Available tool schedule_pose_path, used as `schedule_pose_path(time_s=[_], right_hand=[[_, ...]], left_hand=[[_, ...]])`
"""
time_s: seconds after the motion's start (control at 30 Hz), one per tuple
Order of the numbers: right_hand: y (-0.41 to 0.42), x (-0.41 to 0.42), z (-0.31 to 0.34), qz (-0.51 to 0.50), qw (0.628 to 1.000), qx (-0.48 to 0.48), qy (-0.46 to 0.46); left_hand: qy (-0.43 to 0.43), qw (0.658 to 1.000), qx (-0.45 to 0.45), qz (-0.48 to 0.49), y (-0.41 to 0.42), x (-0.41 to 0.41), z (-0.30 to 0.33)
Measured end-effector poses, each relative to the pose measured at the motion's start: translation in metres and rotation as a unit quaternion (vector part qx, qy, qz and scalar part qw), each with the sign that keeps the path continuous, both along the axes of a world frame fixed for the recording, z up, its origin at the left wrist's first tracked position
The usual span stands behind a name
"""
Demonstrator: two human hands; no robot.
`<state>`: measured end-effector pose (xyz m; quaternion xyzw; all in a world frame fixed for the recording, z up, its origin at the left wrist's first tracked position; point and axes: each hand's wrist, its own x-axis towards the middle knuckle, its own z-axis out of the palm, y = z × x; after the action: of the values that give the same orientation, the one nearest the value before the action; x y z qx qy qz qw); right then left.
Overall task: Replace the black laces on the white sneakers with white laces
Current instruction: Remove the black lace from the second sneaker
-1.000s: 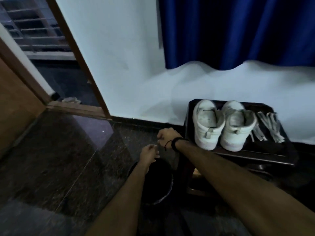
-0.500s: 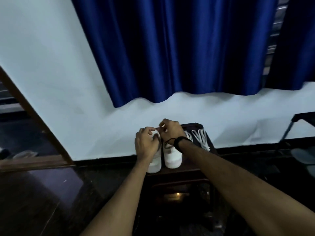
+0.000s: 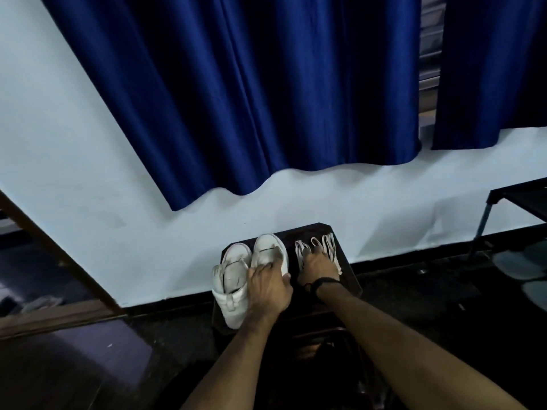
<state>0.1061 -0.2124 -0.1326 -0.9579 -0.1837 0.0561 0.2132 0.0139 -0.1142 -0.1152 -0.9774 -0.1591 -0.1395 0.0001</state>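
Two white sneakers stood side by side, toes toward the wall, on a small dark table (image 3: 349, 279) pushed against the white wall (image 3: 88, 173). The left sneaker (image 3: 231, 279) sat nearer the table's front edge, its heel and pull tab facing the camera; the right sneaker (image 3: 270, 250) sat just beside it, a little farther back. The left hand (image 3: 269, 284) lay over the rear of the right sneaker, fingers curled down over its collar and thumb out against its side, so it appeared to be gripping the shoe, though the dim light made the hold hard to confirm. The white laces (image 3: 318, 247) lay in a loose bundle on the table to the right of the sneakers, apart from them. The right hand (image 3: 318, 269), a dark band (image 3: 325, 282) at its wrist, rested on top of those laces with the fingers reaching forward over the strands; whether they pinched any strand could not be told. The two hands were apart, each on its own thing. A blue curtain (image 3: 251, 93) hung above the table, and a dark frame (image 3: 503, 202) stood at the right edge.
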Motion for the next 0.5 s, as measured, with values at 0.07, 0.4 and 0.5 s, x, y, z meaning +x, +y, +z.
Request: schedule_pose_path(time_s=[0.07,0.4,0.5], right_hand=[[0.005,0.002,-0.006,0.004,0.998,-0.056,-0.003],[0.002,0.004,-0.004,0.054,0.998,-0.008,-0.014],[-0.01,0.011,0.015,-0.024,0.974,0.201,0.099]], left_hand=[[0.016,1.0,0.003,0.0,0.001,0.002,-0.001],[0.009,0.981,-0.192,-0.017,0.014,0.009,0.012],[-0.143,0.947,-0.288,0.0,0.015,0.008,0.025]])
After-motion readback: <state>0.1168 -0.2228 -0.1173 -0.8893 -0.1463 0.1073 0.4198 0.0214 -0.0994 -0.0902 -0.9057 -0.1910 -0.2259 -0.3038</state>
